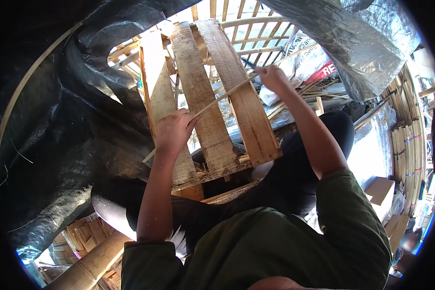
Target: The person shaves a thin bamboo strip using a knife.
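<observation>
The left hand and right hand held a thin, pale strip slantwise above a slatted wooden counter, its lower end jutting past the left wrist. Black plastic sheeting hung at the left; beyond the right hand lay a printed white sack.
</observation>
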Tool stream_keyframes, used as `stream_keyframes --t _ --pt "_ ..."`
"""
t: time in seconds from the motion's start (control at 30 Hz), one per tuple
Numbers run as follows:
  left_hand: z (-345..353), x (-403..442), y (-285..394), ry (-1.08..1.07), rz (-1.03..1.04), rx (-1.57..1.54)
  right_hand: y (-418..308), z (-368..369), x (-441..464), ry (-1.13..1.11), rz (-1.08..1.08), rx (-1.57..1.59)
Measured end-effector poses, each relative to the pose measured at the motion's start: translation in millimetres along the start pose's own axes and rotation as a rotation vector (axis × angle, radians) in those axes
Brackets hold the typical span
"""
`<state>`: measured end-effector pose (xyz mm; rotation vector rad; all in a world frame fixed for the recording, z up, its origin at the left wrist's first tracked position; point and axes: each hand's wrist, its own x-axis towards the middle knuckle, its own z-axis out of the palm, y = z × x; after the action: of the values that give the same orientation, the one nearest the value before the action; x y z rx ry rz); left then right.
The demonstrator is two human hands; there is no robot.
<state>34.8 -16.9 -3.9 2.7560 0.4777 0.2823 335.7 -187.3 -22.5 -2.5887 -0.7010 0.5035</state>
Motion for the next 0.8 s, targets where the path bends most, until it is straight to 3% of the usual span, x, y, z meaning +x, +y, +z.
stream_keyframes --t 0.03,0.1,0.17,0.23,0.3,0.37,0.43,0.53,0.63,0.67,0.8 --pt "0.3 -0.6 -0.3 0.007 0.006 -0.003 6.4 -4.3 2.8 0.112 -0.053 -0.042" --pt "0.3 -0.1 -2.1 0.002 0.010 0.008 10.9 8.0 2.6 0.131 -0.026 0.034" --pt "1.1 0.1 -2.7 0.003 0.006 0.010 -12.9 17.5 -20.9 0.003 -0.037 0.093" --pt "-0.6 1.7 -2.8 -0.013 -0.002 0.000 -13.0 26.5 -23.1 0.049 -0.139 0.022" --pt "-2.7 3.6 -2.1 -0.044 -0.043 -0.020 -9.9 10.2 -12.6 -0.122 -0.054 0.089" --pt "-7.3 7.0 -2.2 -0.080 -0.086 -0.030 6.0 5.2 3.2 0.047 -0.034 0.092" --pt "-10.9 9.6 -4.1 -0.148 -0.198 -0.166 12.5 -9.6 7.1 -0.007 0.165 0.134" --pt "-7.7 9.4 -8.6 -0.068 -0.135 -0.210 23.7 -14.7 0.9 -0.025 0.103 0.280" --pt "-8.7 11.5 -8.3 -0.095 -0.120 -0.146 29.6 -9.4 8.1 0.081 0.205 0.183" --pt "-9.7 11.8 -6.8 -0.098 -0.119 -0.148 32.9 -5.2 9.3 0.156 0.122 0.132" --pt "-11.2 12.4 -4.9 -0.151 -0.185 -0.148 17.0 20.5 -1.5 0.144 0.141 0.176"
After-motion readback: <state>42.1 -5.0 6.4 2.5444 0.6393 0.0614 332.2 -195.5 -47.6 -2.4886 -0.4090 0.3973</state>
